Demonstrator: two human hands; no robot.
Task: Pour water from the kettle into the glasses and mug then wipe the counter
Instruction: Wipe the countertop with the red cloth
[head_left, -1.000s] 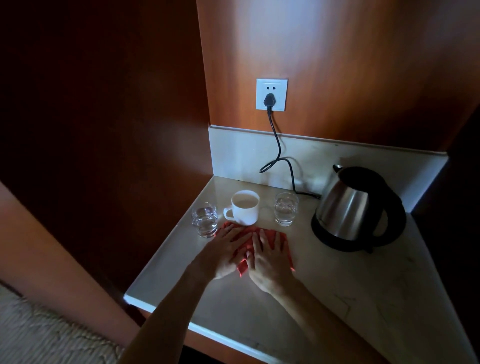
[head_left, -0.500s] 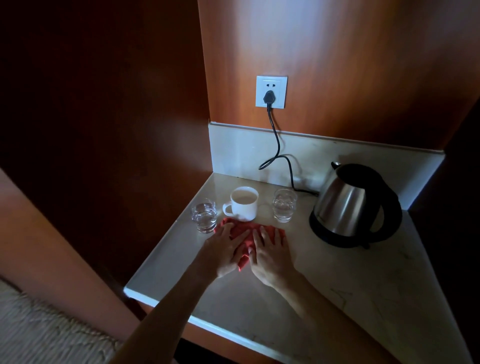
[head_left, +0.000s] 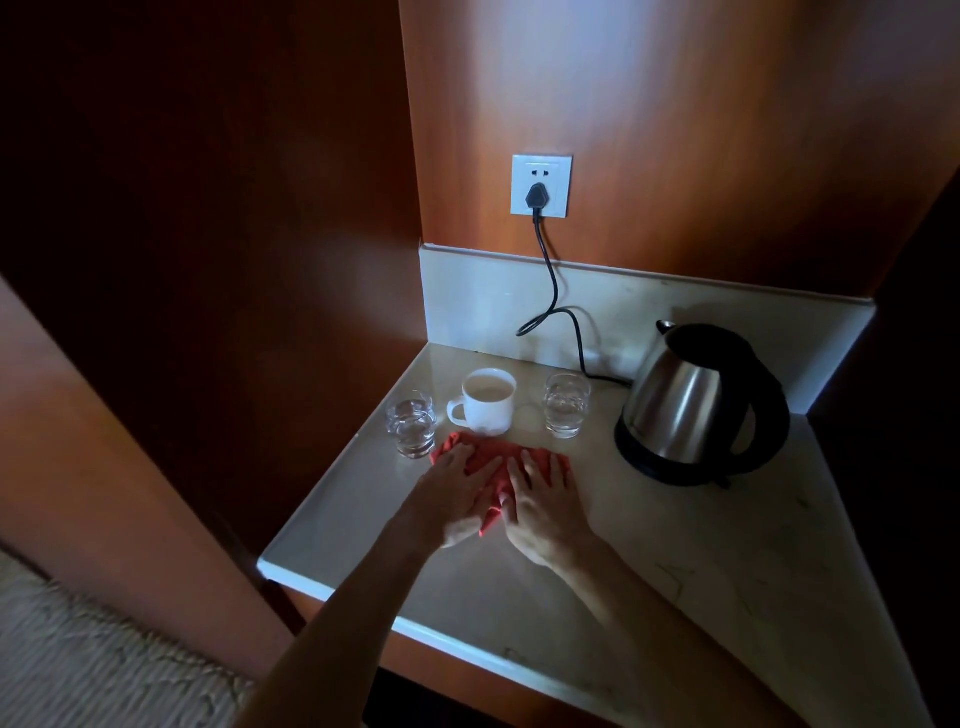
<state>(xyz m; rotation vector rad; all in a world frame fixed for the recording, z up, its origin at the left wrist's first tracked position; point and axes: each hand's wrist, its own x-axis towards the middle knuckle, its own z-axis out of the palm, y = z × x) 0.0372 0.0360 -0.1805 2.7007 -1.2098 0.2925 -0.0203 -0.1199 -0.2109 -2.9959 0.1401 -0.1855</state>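
Observation:
A red cloth (head_left: 488, 460) lies flat on the pale stone counter (head_left: 675, 561), just in front of the mug. My left hand (head_left: 457, 493) and my right hand (head_left: 543, 501) press on it side by side with fingers straight. Behind the cloth stands a white mug (head_left: 488, 401) filled with liquid. A glass of water (head_left: 411, 427) stands left of the mug, and a second glass (head_left: 566, 404) stands to its right. The steel kettle (head_left: 696, 402) with a black handle sits on its base at the right.
A black cord (head_left: 550, 291) runs from the wall socket (head_left: 541, 185) down to the kettle base. Wooden panels close in the counter at the left and back. The counter's front edge (head_left: 332, 582) drops off to carpet (head_left: 104, 660) below.
Both hands have slid the red cloth slightly away from me and to the left, closer to the mug and the left glass.

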